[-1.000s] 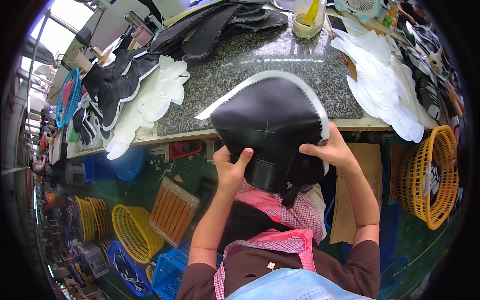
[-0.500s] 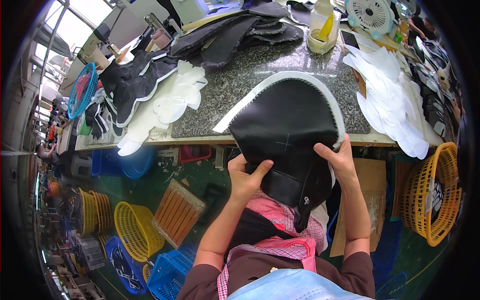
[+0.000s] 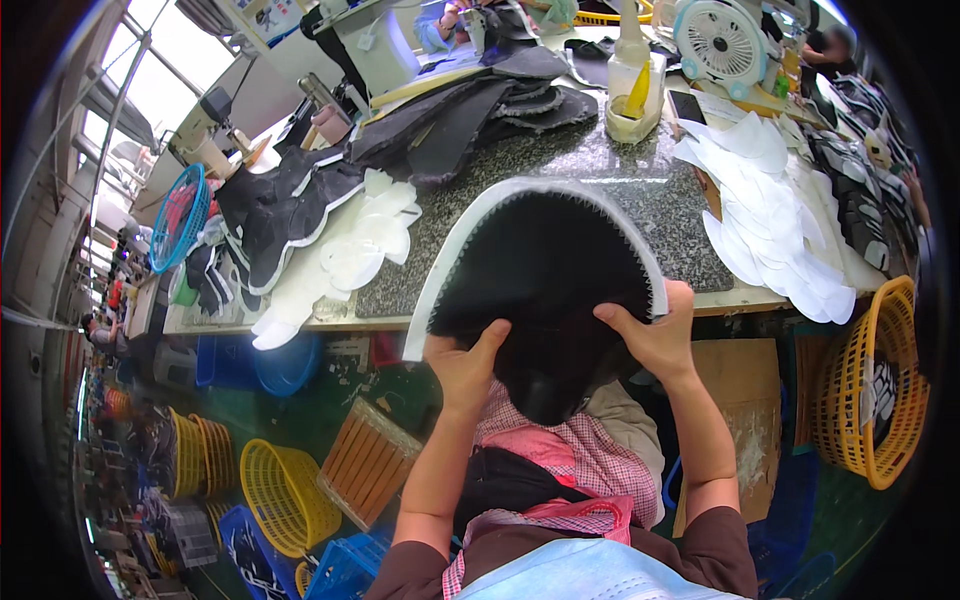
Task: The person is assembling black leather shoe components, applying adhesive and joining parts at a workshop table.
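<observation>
A black, leather-like piece with a white band around its curved upper edge is held up in front of the person's lap, its top overlapping the near edge of the table in view; whether it touches the table cannot be told. A jagged, toothed line runs where band and black face meet, and the band's left end hangs free at the lower left. The piece's lower end narrows to a rounded tip over the lap.

The left hand has its grip closed on the lower left side, thumb flat on the near face. The right hand grips the right edge likewise, thumb pointing inward; the fingers of both are mostly hidden.

On the table, a speckled dark slab lies beyond the piece. To its left are overlapping white rounded pieces, beside black pieces with white edging; to its right spreads a bigger white pile. Farther back are a dark stack of cut pieces, a translucent container with a yellow tool in it, and a pale blue fan.

Below, a slatted wooden stool stands near a yellow basket, and an orange-yellow basket stands at the right.
</observation>
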The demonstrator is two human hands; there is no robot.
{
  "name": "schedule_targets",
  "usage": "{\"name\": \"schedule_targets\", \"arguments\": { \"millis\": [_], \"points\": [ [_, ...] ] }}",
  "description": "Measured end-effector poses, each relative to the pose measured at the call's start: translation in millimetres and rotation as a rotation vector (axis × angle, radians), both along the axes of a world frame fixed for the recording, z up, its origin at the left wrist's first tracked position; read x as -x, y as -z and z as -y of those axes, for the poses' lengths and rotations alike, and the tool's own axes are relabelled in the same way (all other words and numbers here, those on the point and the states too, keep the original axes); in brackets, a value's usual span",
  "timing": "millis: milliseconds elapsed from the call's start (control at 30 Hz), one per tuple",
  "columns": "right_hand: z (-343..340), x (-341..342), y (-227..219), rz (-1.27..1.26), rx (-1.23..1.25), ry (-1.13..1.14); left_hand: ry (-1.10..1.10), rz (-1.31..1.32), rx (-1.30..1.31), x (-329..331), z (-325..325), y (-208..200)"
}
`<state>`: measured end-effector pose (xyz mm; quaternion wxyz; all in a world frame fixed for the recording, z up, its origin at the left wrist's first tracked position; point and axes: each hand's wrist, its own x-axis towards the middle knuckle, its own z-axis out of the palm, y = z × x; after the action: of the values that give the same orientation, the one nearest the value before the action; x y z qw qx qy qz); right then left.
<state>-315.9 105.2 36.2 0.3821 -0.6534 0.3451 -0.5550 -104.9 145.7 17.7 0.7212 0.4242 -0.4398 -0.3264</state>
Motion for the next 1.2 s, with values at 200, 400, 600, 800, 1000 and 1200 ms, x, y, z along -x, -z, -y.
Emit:
{"name": "schedule_targets", "arguments": {
  "millis": [200,400,600,800,1000,1200],
  "points": [
    [4.6,-11.9,33.2,0.487,-0.315,-0.146,0.021,-0.212,0.152,6.1,8.7,25.5],
    [7.3,-7.1,9.0,0.215,-0.168,-0.092,-0.002,0.064,0.004,-1.5,9.6,9.6],
    [19.8,-7.5,-7.1,0.265,-0.339,-0.069,0.149,0.180,-0.015,-1.7,20.4,-35.0],
    [87.7,-32.0,-117.0,0.490,0.176,0.081,0.045,0.410,0.289,-23.8,83.5,-152.9],
    [162.3,20.5,-168.1,-0.286,1.137,0.164,-0.766,1.302,0.892,-72.7,111.5,-199.8],
    [172.7,12.6,4.2,-0.824,0.981,-0.246,0.355,1.533,0.512,-105.7,121.8,-35.3]
  ]
}}
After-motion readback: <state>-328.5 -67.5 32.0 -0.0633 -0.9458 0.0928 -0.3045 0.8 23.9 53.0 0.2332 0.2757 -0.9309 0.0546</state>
